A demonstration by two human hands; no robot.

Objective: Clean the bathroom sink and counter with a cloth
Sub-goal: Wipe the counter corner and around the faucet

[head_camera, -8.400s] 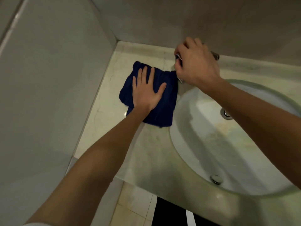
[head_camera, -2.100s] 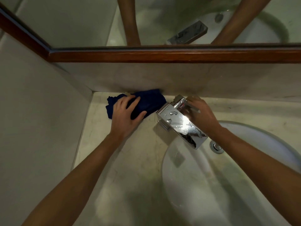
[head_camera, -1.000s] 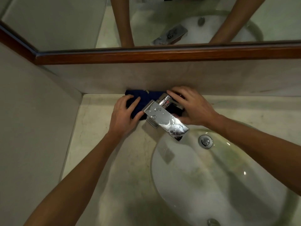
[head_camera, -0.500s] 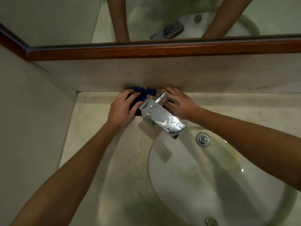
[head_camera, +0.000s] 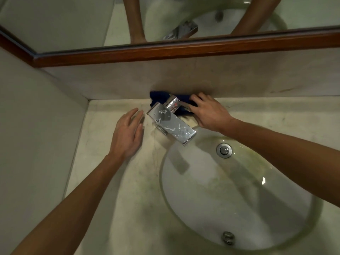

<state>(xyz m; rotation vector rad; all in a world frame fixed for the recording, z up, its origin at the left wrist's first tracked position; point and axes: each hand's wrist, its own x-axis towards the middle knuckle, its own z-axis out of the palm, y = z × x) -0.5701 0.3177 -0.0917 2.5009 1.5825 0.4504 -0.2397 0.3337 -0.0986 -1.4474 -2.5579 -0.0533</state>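
The left hand [head_camera: 127,134] has let go of the cloth [head_camera: 160,97], now under the right hand [head_camera: 209,115] behind the faucet [head_camera: 171,124].

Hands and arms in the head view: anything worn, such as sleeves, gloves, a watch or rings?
Nothing worn that shows. The left hand and right hand are bare, with no gloves, rings or watch, and both forearms are uncovered to the frame edge.

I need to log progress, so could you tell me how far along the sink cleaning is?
Done: nothing visibly finished. In hand: the right hand presses the cloth behind the tap; the left hand is free. Left: the basin looks stained and the tap is spotted with drops.
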